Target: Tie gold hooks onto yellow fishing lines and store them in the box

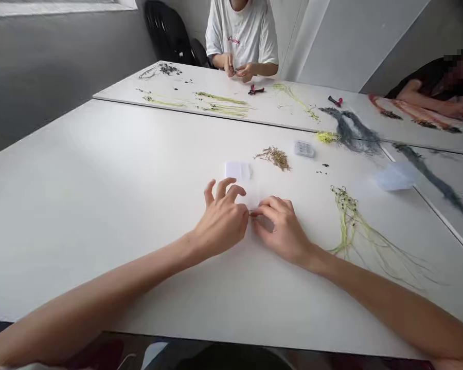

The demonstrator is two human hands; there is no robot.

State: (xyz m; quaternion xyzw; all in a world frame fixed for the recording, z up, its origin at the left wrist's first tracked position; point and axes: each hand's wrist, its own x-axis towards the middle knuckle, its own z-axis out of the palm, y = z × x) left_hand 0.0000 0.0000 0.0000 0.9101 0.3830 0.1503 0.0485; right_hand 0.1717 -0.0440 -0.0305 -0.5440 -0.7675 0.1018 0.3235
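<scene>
Over the white table [100, 205], my left hand [226, 218] has its thumb and index finger pinched together, the other fingers raised and bent. My right hand [280, 226] meets it at the fingertips, also closed in a pinch. Something tiny and dark shows between the two pinches, too small to name. A small white box [237, 170] lies just beyond my left fingers. Behind my right hand is a pile of gold-coloured small metal pieces [277, 158], with a clear small case [304, 149] to its right. Yellow-green strands [347, 216] with dark bits lie right of my right hand.
Across the table a person in a white shirt [241, 31] works with both hands near red-handled pliers [256, 90]. Grey strands [351, 131], a yellow bundle [327, 137] and a translucent bag [395, 176] lie to the right. Another person's arm [428, 103] rests at far right.
</scene>
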